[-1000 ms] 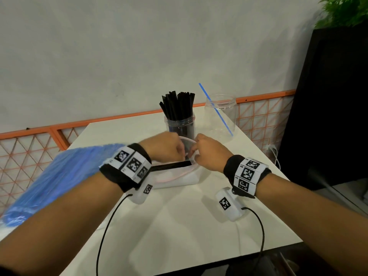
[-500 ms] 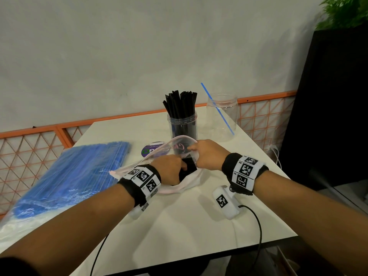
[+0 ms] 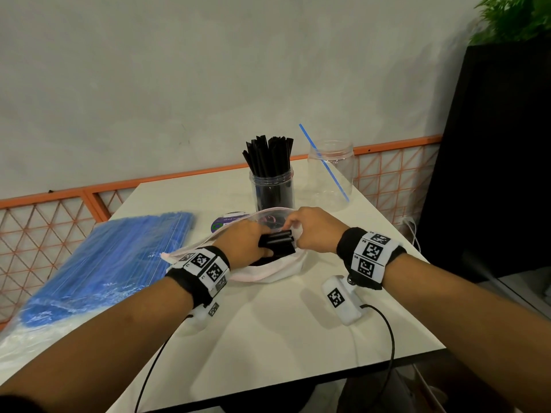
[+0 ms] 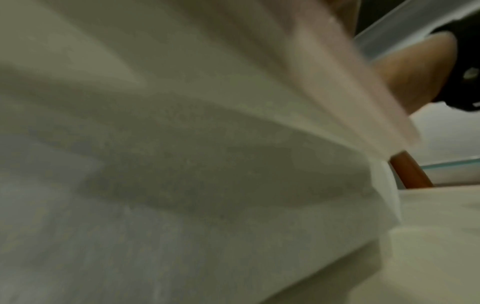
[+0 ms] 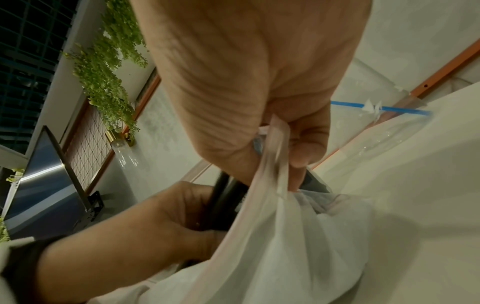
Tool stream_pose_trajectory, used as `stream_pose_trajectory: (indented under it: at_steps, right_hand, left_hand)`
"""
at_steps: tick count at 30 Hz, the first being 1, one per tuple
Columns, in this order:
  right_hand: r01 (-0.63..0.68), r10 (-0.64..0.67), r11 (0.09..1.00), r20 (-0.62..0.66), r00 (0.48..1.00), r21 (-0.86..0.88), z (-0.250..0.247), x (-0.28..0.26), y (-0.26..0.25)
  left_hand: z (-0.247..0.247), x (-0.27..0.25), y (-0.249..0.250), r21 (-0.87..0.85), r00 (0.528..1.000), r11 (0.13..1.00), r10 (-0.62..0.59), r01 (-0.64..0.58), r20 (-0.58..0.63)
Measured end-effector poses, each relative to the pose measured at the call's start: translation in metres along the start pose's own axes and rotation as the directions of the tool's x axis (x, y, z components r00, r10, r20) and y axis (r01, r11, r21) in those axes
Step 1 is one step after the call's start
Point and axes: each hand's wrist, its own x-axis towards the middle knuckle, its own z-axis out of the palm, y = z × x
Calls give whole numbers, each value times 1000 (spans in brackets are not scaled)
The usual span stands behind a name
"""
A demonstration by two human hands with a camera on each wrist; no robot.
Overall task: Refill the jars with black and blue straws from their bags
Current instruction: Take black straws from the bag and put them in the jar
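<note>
A clear zip bag [image 3: 268, 271] lies open mid-table. My left hand [image 3: 249, 242] reaches into it and grips a bundle of black straws [image 3: 278, 241]. My right hand [image 3: 313, 234] pinches the bag's rim [image 5: 279, 148] and holds the mouth open. Behind them stands a jar [image 3: 272, 189] packed with black straws. To its right a clear jar [image 3: 332, 174] holds one blue straw [image 3: 323, 162]. A big bag of blue straws [image 3: 113, 263] lies at the left. The left wrist view shows only blurred bag plastic [image 4: 182, 164].
The white table [image 3: 283, 338] ends in a near edge just below my wrists and a right edge past the clear jar. An orange lattice rail [image 3: 59, 216] runs behind it. A dark cabinet [image 3: 492, 159] stands at the right. A round sticker [image 3: 226, 223] shows by the bag.
My left hand went from the bag's rim down into the bag and closed on black straws. The right hand kept hold of the rim. The head view steadied.
</note>
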Motion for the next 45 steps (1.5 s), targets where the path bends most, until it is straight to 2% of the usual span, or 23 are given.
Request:
stream_pose_trajectory:
  at_steps: [4, 6, 7, 9, 11, 14, 18, 21, 24, 26, 28, 33, 35, 37, 39, 41, 45]
  right_hand:
    - [-10, 10, 1000, 7, 1000, -15, 0, 5, -2]
    - [-26, 26, 999, 17, 1000, 19, 0, 6, -4]
    - [-26, 25, 998, 14, 1000, 49, -1, 7, -6]
    - [12, -11, 996, -9, 1000, 91, -2, 7, -10]
    - [52, -51, 994, -19, 999, 95, -4, 9, -13]
    - [17, -21, 993, 39, 999, 115, -5, 12, -18]
    - [-30, 25, 998, 94, 995, 54, -2, 17, -23]
    - [-34, 31, 999, 104, 994, 34, -1, 21, -24]
    - [-71, 67, 997, 133, 989, 28, 1, 29, -24]
    - [-79, 75, 997, 125, 989, 26, 3, 32, -23]
    - [-60, 57, 998, 116, 992, 19, 2, 29, -23]
    - [-38, 27, 996, 131, 991, 83, -4, 20, -24]
    - [-41, 21, 990, 147, 989, 135, -6, 19, -26]
    - [12, -31, 991, 140, 990, 134, -9, 14, -28]
    - [9, -29, 982, 104, 994, 191, -11, 10, -27]
    - [58, -60, 986, 10, 998, 154, -13, 9, -23]
    - [102, -69, 970, -150, 986, 222, -18, 9, -21]
  left_hand:
    - [-10, 1, -7, -76, 998, 997, 12, -16, -55]
    - [-17, 1, -7, -268, 999, 963, 0, -11, -42]
    - [-22, 0, -5, -409, 1000, 912, 0, -13, -30]
    - [-33, -1, 0, -680, 999, 732, 11, -35, -39]
    - [-45, -2, 7, -829, 997, 555, 3, -68, -80]
    - [-61, -2, 19, -904, 988, 407, -23, -130, -152]
    - [-79, -6, 33, -933, 956, 228, -26, -278, -291]
    - [-90, -10, 42, -942, 942, 86, -59, -326, -331]
    - [-94, -15, 53, -938, 938, -7, -40, -345, -345]
    - [-89, -20, 58, -945, 945, -26, -19, -327, -326]
    - [-78, -24, 62, -955, 955, -7, -10, -296, -296]
    - [-44, -31, 62, -941, 961, 204, -3, -271, -278]
    - [-36, -33, 61, -940, 964, 227, -4, -256, -264]
    - [-30, -35, 60, -942, 968, 235, -15, -241, -252]
    - [-26, -36, 59, -948, 973, 233, -19, -218, -229]
    - [-22, -38, 58, -954, 979, 233, -22, -191, -201]
    - [-16, -38, 58, -964, 987, 230, -56, -131, -147]
